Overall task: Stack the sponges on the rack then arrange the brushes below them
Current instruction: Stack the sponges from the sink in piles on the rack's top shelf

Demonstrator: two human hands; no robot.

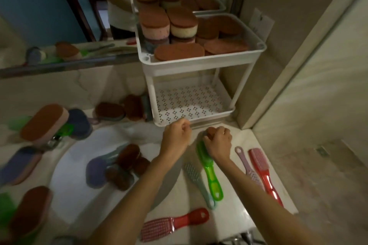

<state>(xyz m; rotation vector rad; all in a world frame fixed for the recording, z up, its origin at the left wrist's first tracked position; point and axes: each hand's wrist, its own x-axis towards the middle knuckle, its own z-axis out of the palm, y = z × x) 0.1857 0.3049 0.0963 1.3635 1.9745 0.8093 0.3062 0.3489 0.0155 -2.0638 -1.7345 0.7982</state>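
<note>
Red plastic brush [175, 223] lies nearest, on the white counter [229, 219]. Right hand [218, 142] curls its fingers over a brown-topped sponge [210, 131] at the head of the translucent green brush [209, 167]. Left hand [176, 134], fingers curled, holds nothing visible, just before the white two-tier rack [199, 61]. The rack's upper tray carries stacked sponges [179, 24].
</note>
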